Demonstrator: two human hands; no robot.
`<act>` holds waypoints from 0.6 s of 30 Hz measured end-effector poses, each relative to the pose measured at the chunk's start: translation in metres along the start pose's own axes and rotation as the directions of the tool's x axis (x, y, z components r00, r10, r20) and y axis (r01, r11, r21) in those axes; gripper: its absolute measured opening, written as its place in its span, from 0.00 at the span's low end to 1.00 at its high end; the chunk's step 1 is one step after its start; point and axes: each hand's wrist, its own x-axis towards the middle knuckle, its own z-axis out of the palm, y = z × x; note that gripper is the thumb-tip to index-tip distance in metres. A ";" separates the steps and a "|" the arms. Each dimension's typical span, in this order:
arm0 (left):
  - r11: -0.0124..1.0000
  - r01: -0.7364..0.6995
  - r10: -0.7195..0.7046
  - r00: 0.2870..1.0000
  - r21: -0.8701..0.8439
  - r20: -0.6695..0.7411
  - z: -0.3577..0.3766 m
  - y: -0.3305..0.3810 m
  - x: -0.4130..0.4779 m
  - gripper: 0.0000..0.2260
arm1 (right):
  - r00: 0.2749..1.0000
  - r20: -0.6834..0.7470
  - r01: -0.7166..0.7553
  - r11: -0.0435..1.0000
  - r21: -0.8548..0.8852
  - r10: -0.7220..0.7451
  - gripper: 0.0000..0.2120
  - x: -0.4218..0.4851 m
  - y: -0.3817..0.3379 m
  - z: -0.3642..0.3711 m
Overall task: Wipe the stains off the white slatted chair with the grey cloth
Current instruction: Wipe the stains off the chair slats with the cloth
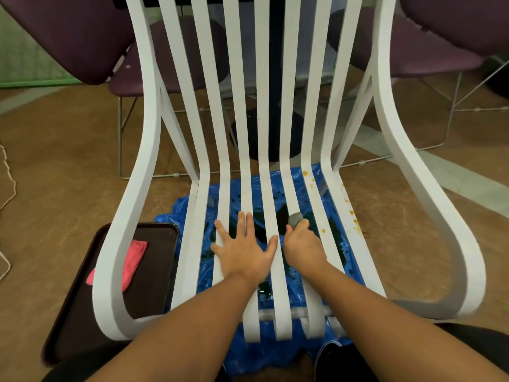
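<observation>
The white slatted chair (148, 150) fills the middle of the view, its seat slats running toward me. My left hand (243, 248) lies flat with spread fingers across the middle seat slats. My right hand (301, 242) grips the grey cloth (295, 218), bunched up, against a slat just right of centre; only a small lump of cloth shows beyond the fingers. Orange-yellow stains (354, 224) dot the rightmost seat slats, to the right of my right hand and farther back near the seat's bend.
A blue plastic sheet (278, 351) with dark wet patches lies on the floor under the seat. A dark tray (154, 274) with a pink cloth (132, 260) sits at the left, partly behind the armrest. Purple chairs (82, 37) and a dark table pedestal (275, 133) stand behind.
</observation>
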 end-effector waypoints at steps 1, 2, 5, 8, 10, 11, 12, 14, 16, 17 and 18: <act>1.000 0.000 0.000 1.000 -0.003 -0.002 0.000 0.000 0.000 0.40 | 1.000 -0.002 0.001 1.000 -0.002 -0.001 0.15 -0.004 0.002 0.001; 1.000 -0.001 0.001 1.000 -0.005 -0.006 0.001 0.000 0.000 0.40 | 1.000 -0.003 0.000 1.000 0.000 0.000 0.15 -0.007 0.003 0.001; 1.000 -0.005 0.005 1.000 -0.003 -0.009 0.001 0.000 0.000 0.40 | 1.000 0.003 -0.002 1.000 0.002 0.002 0.14 -0.006 0.004 0.001; 1.000 -0.002 0.002 1.000 0.002 -0.010 0.001 0.000 0.000 0.40 | 1.000 -0.001 -0.018 1.000 -0.003 0.018 0.14 0.000 -0.001 0.000; 1.000 -0.001 0.001 1.000 0.004 -0.011 0.002 0.001 0.000 0.40 | 1.000 -0.001 -0.026 1.000 -0.015 0.026 0.14 0.007 -0.006 -0.001; 1.000 -0.002 0.002 1.000 0.005 -0.014 0.002 0.001 0.000 0.40 | 0.999 0.000 -0.032 0.999 -0.021 0.032 0.15 0.012 -0.008 -0.002; 1.000 -0.005 0.005 1.000 0.005 -0.015 0.002 0.001 0.000 0.40 | 0.999 -0.002 -0.038 0.999 -0.027 0.038 0.15 0.019 -0.011 -0.002; 1.000 -0.007 0.007 1.000 -0.002 -0.012 0.001 0.001 0.001 0.40 | 0.999 -0.002 -0.045 0.998 -0.038 0.045 0.17 0.034 -0.018 -0.001; 1.000 -0.005 0.005 1.000 -0.010 -0.014 0.001 -0.001 0.002 0.40 | 0.999 0.005 -0.052 0.998 -0.035 0.053 0.17 0.049 -0.025 0.002; 1.000 -0.008 0.008 1.000 -0.018 -0.014 0.001 0.001 0.001 0.40 | 0.999 0.005 -0.050 0.998 -0.034 0.050 0.18 0.056 -0.026 0.001; 1.000 -0.010 0.010 1.000 -0.023 -0.015 0.001 0.001 0.001 0.40 | 0.999 0.006 -0.042 0.999 -0.034 0.042 0.18 0.062 -0.029 0.001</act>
